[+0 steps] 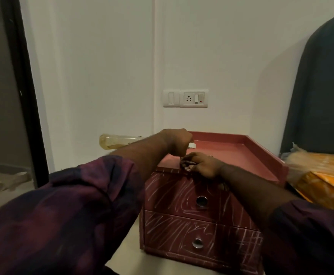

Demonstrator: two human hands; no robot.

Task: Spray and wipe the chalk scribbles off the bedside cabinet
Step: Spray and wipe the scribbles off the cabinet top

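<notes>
In the head view, a spray bottle [118,142] is held nearly level in the left hand [177,142], fingers closed round its neck, nozzle aimed at a cloth [186,164], probably to wet it first. The cloth is pinched in the right hand [203,165] at the front edge of the bedside cabinet [261,155], whose chalk scribbles [170,195] remain on both drawers

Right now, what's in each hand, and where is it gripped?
Left hand grips the spray bottle at its nozzle end. Right hand presses a cloth on the cabinet top's front edge.
</notes>
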